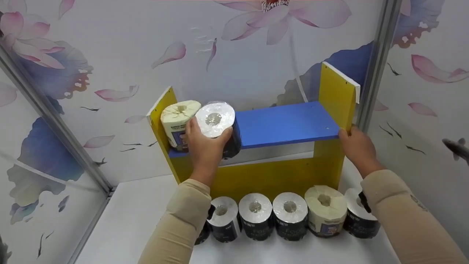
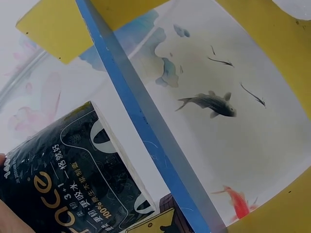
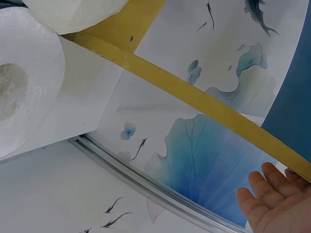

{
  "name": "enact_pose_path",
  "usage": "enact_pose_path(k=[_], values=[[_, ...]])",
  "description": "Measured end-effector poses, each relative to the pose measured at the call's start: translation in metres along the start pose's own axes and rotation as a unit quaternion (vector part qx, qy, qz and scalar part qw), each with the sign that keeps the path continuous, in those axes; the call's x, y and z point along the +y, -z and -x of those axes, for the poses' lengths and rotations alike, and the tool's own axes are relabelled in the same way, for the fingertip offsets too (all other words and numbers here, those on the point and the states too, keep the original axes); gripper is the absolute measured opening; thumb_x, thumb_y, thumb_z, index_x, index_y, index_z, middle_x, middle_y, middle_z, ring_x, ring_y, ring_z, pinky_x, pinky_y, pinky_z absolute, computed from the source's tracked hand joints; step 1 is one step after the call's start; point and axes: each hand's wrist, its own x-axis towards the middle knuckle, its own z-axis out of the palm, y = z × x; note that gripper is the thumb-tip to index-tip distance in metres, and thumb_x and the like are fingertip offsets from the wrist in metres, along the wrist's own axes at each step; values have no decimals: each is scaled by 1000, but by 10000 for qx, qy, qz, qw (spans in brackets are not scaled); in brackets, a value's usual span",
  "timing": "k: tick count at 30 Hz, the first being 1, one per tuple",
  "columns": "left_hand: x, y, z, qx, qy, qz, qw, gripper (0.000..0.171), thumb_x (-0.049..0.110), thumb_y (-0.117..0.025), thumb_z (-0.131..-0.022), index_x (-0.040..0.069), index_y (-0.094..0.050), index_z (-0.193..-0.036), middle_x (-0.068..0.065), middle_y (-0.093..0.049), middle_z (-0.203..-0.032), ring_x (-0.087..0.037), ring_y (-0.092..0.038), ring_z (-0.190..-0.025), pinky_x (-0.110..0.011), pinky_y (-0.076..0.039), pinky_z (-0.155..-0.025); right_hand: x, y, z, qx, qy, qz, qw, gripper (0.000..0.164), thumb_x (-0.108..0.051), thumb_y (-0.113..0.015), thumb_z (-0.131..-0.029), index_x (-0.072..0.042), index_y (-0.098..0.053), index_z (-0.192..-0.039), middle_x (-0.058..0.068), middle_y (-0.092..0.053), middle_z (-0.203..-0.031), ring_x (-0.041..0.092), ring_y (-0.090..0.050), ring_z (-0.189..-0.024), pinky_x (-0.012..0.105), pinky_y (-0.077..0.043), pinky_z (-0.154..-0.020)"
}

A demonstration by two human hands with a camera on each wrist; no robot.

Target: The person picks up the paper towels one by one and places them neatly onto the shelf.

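Note:
In the head view my left hand [image 1: 205, 148] grips a dark-wrapped toilet paper roll [image 1: 215, 119], thumb and fingers spread around its white top end. The roll is at the front edge of the blue shelf board [image 1: 282, 123]; in the left wrist view the wrapped roll [image 2: 73, 170] appears tilted beside the board's edge [image 2: 141, 116]. Left of it a cream-wrapped toilet paper roll [image 1: 181, 113] stands upright on the board against the left side panel. My right hand [image 1: 359, 148] holds the front edge of the yellow right side panel [image 1: 335, 91], its fingers [image 3: 269, 184] along the outside.
A row of toilet paper rolls stands before the yellow-and-blue shelf, several dark-wrapped [image 1: 255, 216] and one cream [image 1: 326, 211]. My left forearm hides part of the row's left end. White table [image 1: 121, 220] lies below; flower-printed walls [image 1: 121, 55] with metal posts [image 1: 377, 62] surround the shelf.

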Motion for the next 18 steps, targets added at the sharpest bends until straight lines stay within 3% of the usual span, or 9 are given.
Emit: enact_pose_path(k=[18], values=[[4, -17, -14, 245, 250, -152, 9993, 96, 36, -84, -71, 5, -34, -147, -11, -37, -144, -24, -39, -129, -38, -34, -108, 2, -1, 1, 152, 131, -111, 9997, 54, -45, -22, -101, 4, -44, -111, 16, -46, -88, 30, -46, -79, 39, -37, -66]])
